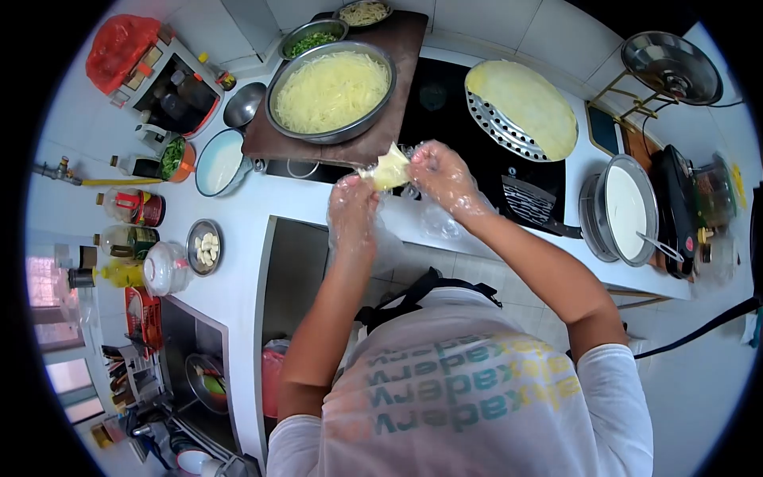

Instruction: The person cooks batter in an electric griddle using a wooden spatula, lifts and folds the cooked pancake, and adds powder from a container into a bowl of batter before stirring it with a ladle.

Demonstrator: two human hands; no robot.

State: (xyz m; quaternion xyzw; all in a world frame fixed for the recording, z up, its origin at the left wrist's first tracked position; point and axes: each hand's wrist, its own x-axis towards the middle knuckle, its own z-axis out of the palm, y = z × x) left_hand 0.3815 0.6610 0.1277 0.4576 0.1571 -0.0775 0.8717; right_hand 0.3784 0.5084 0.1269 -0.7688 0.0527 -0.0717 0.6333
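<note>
My left hand [353,208] and my right hand [443,176] both wear clear plastic gloves. Between them they pinch a small, thin, pale yellow piece of pancake [389,172], held up in front of the counter edge. Just beyond it stands a large metal bowl [280,127] full of pale shredded strands [332,89], possibly potato, on a brown board [266,145]. To the right, a big round pale yellow pancake [524,99] lies on a perforated metal steamer rack [497,123], with one side of the rack uncovered.
Bowls of chopped greens [312,41] and pale strips [363,13] sit at the back. A pot of white batter [626,211] with a spoon stands at right. At left are a white basin [222,163], a bowl of garlic cloves [207,247], bottles [127,207] and a sink [191,334].
</note>
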